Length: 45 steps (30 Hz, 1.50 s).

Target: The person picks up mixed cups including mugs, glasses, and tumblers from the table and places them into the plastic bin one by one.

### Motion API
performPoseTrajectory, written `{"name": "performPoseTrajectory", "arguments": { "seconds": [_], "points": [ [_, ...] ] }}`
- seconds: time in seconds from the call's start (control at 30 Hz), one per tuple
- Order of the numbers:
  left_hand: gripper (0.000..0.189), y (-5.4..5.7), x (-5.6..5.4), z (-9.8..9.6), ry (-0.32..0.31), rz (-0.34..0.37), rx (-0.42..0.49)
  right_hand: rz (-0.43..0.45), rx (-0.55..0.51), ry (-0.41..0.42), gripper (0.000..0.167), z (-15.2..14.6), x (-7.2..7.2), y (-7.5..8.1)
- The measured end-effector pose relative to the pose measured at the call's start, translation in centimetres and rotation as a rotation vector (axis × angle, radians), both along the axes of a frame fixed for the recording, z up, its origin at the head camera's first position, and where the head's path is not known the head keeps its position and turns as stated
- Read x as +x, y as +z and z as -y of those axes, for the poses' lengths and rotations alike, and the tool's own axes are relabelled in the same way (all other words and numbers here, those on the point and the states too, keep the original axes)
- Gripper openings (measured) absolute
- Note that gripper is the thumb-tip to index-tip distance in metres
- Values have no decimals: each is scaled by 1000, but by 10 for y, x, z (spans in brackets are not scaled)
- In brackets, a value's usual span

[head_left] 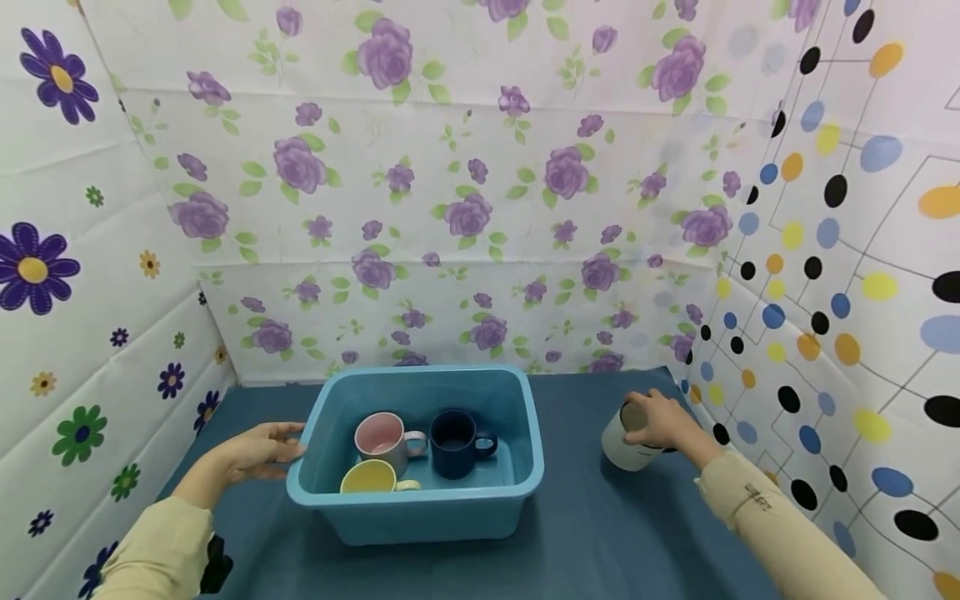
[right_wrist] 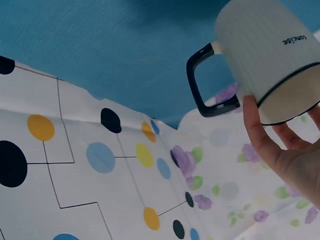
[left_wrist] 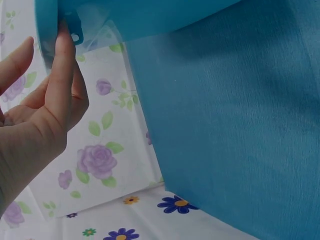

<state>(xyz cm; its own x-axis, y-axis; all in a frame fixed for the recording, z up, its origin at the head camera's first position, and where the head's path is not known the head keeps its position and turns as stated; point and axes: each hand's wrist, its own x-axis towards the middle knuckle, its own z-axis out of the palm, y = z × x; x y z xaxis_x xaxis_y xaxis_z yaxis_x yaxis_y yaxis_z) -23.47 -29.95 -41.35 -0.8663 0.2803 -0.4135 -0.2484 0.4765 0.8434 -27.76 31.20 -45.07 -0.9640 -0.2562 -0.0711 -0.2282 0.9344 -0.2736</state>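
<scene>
A white mug (head_left: 630, 440) with a black handle (right_wrist: 194, 82) and a dark rim leans on the right side of the table. My right hand (head_left: 660, 421) grips it at the rim, thumb and fingers on either side of the mouth. Small dark lettering shows on its wall in the right wrist view. My left hand (head_left: 258, 452) is at the left rim of a blue plastic tub (head_left: 420, 521), its extended fingers (left_wrist: 64, 65) touching the edge and the thumb apart. Inside the tub stand a pink mug (head_left: 384, 442), a navy mug (head_left: 453, 446) and a yellow mug (head_left: 369, 477).
A dark blue cloth (head_left: 585, 533) covers the table. Floral sheeting (head_left: 450, 317) rises behind it, flowered sheeting (head_left: 127, 333) on the left and dotted sheeting (head_left: 847, 375) close by the right arm.
</scene>
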Motion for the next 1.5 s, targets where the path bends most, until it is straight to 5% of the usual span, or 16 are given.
{"name": "performPoseTrajectory", "arguments": {
  "seconds": [0.33,0.77,1.5],
  "points": [
    [70,2,2,-2,25,0,-12,-74,-48,22,64,9,2,13],
    [72,-2,4,-4,34,18,10,-69,109,104,68,23,5,44],
    [74,7,0,-4,-16,38,-39,-33,6,162,61,62,34,91]
  ]
}}
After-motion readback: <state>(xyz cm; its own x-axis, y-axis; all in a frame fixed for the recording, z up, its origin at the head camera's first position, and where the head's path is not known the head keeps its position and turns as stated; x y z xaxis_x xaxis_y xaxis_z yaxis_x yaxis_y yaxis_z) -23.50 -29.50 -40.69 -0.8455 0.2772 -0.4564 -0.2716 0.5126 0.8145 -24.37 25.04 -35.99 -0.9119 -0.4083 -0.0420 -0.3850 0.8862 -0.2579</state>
